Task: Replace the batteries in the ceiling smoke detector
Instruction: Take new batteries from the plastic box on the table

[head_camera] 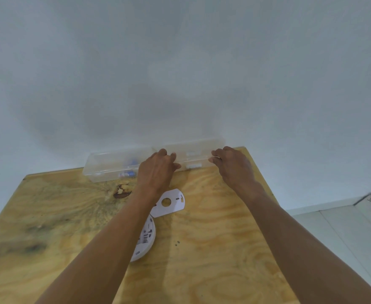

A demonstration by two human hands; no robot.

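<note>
A white round smoke detector (146, 238) lies on the plywood table (213, 260), half hidden under my left forearm. Its flat white mounting plate (171, 204) lies just beyond it. Two clear plastic boxes stand against the wall. The left box (105, 166) holds blue-and-white batteries (130, 170). The right box (194, 148) has small white pieces inside. My left hand (158, 170) curls its fingers over the right box's left end. My right hand (232, 164) grips that box's right end at the front edge.
A white wall rises right behind the boxes. The table's right edge drops to a pale tiled floor (338, 233). A dark knot (122, 191) marks the wood in front of the left box.
</note>
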